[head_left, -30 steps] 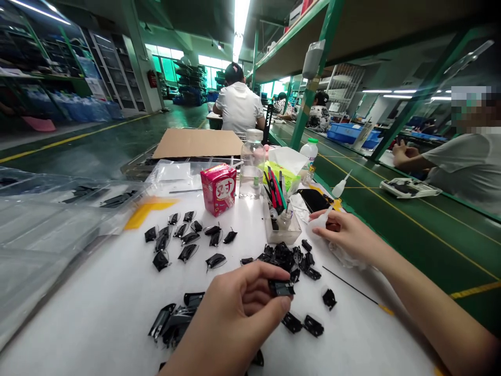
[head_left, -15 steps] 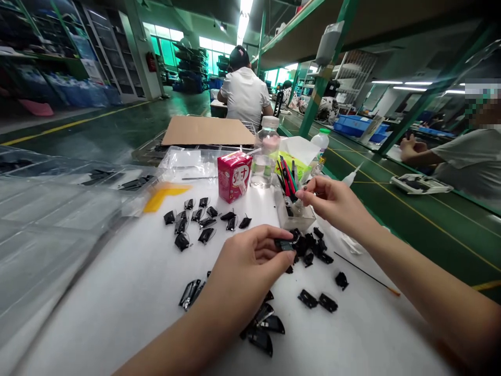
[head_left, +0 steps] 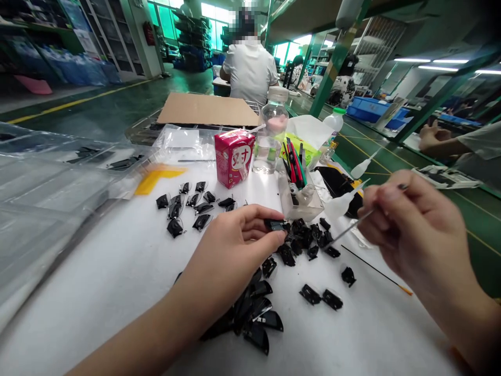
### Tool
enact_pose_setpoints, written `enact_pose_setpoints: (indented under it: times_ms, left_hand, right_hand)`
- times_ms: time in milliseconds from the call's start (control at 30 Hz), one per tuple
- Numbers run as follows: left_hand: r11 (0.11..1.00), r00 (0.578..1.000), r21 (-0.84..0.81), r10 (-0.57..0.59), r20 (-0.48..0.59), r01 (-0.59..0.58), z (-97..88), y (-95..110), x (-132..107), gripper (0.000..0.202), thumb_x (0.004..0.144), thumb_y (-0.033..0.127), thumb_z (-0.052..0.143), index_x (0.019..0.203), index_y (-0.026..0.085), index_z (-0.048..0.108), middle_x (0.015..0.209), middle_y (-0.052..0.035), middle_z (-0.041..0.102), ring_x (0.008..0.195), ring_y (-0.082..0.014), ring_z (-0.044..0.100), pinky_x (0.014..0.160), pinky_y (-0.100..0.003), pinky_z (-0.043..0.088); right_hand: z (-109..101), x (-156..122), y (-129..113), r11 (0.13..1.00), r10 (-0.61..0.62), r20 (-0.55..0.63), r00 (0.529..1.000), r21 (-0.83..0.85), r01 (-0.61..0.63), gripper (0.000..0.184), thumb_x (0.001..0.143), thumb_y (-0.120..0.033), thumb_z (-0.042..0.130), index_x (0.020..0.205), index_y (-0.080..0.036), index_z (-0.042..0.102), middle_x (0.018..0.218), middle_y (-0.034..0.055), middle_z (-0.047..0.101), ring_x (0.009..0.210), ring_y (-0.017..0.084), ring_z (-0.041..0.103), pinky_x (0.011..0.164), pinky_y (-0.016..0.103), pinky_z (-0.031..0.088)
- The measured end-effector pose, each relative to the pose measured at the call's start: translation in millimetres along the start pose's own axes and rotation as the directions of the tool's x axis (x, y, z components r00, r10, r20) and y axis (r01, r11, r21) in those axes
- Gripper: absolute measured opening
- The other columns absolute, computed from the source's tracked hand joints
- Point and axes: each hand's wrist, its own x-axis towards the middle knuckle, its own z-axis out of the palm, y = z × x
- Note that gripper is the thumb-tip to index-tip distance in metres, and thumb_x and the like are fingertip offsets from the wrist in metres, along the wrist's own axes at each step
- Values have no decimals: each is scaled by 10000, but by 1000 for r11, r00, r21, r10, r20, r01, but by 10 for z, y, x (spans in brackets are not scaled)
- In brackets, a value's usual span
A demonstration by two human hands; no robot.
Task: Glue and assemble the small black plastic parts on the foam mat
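Our left hand (head_left: pixel 238 235) reaches in from the near left, pinching a small black part (head_left: pixel 275 225) beside the black pile (head_left: pixel 301 237) on the table (head_left: pixel 371 324). Our raised right hand (head_left: pixel 415 230) grips a thin metal stick (head_left: pixel 348 227) between its fingers.

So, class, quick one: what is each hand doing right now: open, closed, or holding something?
Left hand: closed, pinching a small black part.
Right hand: closed, holding a thin metal rod.
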Motion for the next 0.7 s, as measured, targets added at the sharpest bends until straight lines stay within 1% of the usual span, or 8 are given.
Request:
enact_pose_setpoints:
  times_ms: [33,100,167,267,333,500,633,700]
  left_hand:
    - [1000,1000,-4,-6,-9,6,-8,-4,9,246,842,347,742,1060,236,714,786,26,729,811,-168,706,703,-238,510]
    - [1000,1000,-8,-11,-24,11,-9,-6,27,250,832,360,759,1050,244,719,771,37,731,800,-158,709,697,-224,513]
    - [1000,999,0,-19,-38,19,7,1,44,255,821,359,774,1046,251,723,752,49,734,778,-144,710,675,-203,512]
    - [999,998,33,-33,-49,34,31,14,60,283,800,356,792,1057,254,728,729,55,742,743,-135,708,629,-180,504]
    - [999,998,47,-25,-54,27,36,15,63,294,792,359,796,1060,255,730,724,51,751,739,-140,713,621,-176,507]
    - [997,998,77,-8,-57,12,33,-15,54,301,787,376,788,1059,261,729,741,33,767,721,-159,713,578,-185,498]
    - [997,998,82,-4,-59,9,41,-19,53,306,789,370,785,1068,258,727,736,31,761,714,-156,704,578,-182,495]
    - [997,998,72,-2,-62,6,42,-12,51,280,783,352,791,1040,255,736,708,38,748,693,-146,693,570,-172,492]
  right_hand:
    - [4,-50,57,998,66,66,996,20,-67,268,950,-338,655,754,-253,493,591,-50,393,436,86,241,382,273,105]
    - [17,-132,149,989,144,152,978,8,-147,305,949,-373,658,742,-245,473,565,-62,367,430,78,269,379,246,123]
    - [30,-176,203,978,204,213,955,-6,-207,329,954,-387,655,736,-237,460,568,-68,357,440,73,283,387,234,141]
    - [40,-182,230,962,269,269,925,-34,-270,334,977,-390,622,747,-231,438,581,-80,349,447,61,239,394,225,134]
    - [41,-169,231,961,276,287,917,-51,-273,334,984,-394,608,756,-232,426,603,-79,355,460,64,231,396,222,135]
    - [53,-152,240,969,247,333,910,-57,-242,309,993,-370,597,761,-229,449,630,-75,356,475,67,242,392,214,156]
    - [65,-151,263,962,269,339,902,-54,-266,321,993,-377,598,756,-226,442,611,-86,333,466,61,221,388,202,156]
    - [66,-151,267,961,275,330,903,-61,-270,334,986,-384,608,748,-225,435,605,-87,335,465,62,216,386,205,151]
